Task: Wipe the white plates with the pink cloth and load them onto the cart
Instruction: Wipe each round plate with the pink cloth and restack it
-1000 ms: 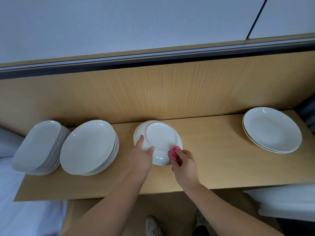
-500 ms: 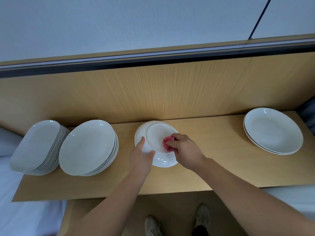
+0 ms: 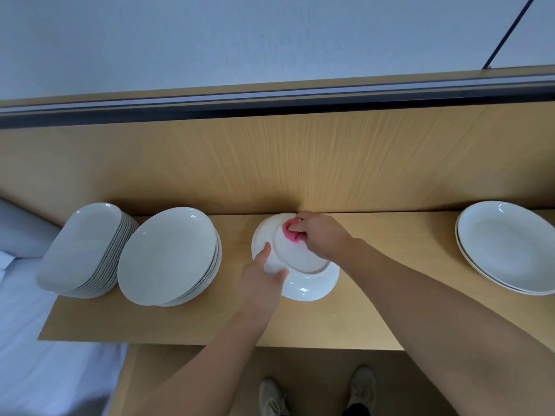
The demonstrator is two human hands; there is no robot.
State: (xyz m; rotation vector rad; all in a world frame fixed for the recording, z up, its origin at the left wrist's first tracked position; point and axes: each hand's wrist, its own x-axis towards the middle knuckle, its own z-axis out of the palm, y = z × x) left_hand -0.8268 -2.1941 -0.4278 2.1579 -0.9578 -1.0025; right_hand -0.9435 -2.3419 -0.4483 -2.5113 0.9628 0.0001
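Note:
A white plate [image 3: 303, 265] lies upside down at the middle of the wooden shelf [image 3: 375, 319], its foot ring facing up. My left hand [image 3: 264, 274] grips its near left rim, thumb and fingers on the underside. My right hand [image 3: 322, 234] presses a bunched pink cloth [image 3: 291, 232] against the far part of the plate's base. To the left stands a stack of round white plates [image 3: 168, 256], and further left a stack of oblong white plates [image 3: 84, 250]. At the right end sit two stacked round plates [image 3: 507, 247].
A tall wooden back panel [image 3: 270, 160] rises behind the shelf, topped by a dark rail. White fabric [image 3: 36, 370] lies at the lower left. My shoes [image 3: 273, 397] show on the floor below the shelf's front edge.
My right hand has carried the pink cloth from the plate's near right rim across the base to its far side. My left hand keeps its hold on the plate.

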